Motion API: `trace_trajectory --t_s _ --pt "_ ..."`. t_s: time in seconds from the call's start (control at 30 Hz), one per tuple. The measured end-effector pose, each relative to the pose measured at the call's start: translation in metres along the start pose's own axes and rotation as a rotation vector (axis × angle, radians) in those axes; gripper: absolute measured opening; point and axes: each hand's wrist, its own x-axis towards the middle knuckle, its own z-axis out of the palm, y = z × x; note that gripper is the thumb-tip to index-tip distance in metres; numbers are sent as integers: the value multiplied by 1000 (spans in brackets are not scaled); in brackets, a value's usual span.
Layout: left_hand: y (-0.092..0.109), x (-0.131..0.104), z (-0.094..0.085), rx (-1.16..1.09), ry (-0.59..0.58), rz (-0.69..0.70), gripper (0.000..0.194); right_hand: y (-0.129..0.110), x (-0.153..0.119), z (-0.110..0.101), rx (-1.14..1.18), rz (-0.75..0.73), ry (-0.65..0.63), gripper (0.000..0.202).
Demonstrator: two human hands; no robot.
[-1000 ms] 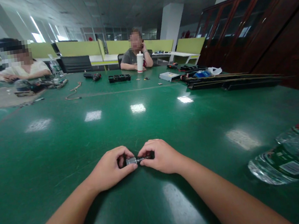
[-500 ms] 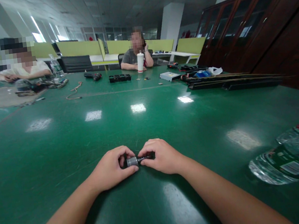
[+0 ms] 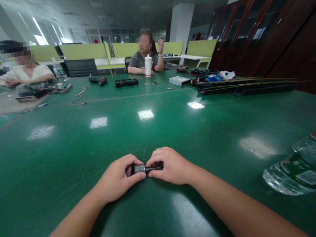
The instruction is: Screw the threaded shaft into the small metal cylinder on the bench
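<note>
Low over the green table [image 3: 136, 131], my left hand [image 3: 120, 177] closes its thumb and fingers round a small silver metal cylinder [image 3: 139, 169], the left end of which is dark and partly hidden. A dark ribbed shaft [image 3: 152, 168] runs out of the cylinder to the right. Thumb and fingers of my right hand [image 3: 171, 165] are closed on that shaft, its far end in the shade of the palm. Both pieces lie in one line between my hands, and the fingertips nearly meet. Their exact kind I cannot make out.
Clear water bottles [image 3: 302, 173] lie at the right. Across the table are a cordless drill [image 3: 99, 80], a black slotted part [image 3: 126, 82], a white cup [image 3: 148, 66], a white box [image 3: 179, 80] and long black strips [image 3: 246, 84]. Two people sit at the far side.
My hands stay in place; the cylinder and shaft have tilted slightly to lie more level. The person behind the cup has moved a raised hand away from the head.
</note>
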Motion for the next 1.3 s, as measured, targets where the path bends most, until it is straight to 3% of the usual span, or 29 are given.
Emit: trace_trajectory --t_s 0.73,1.3 --pt "0 -2 0 15 15 -7 22 3 -3 -8 -1 29 -26 13" --pt "3 -2 -2 37 38 -58 27 9 -6 -24 -19 147 -75 14"
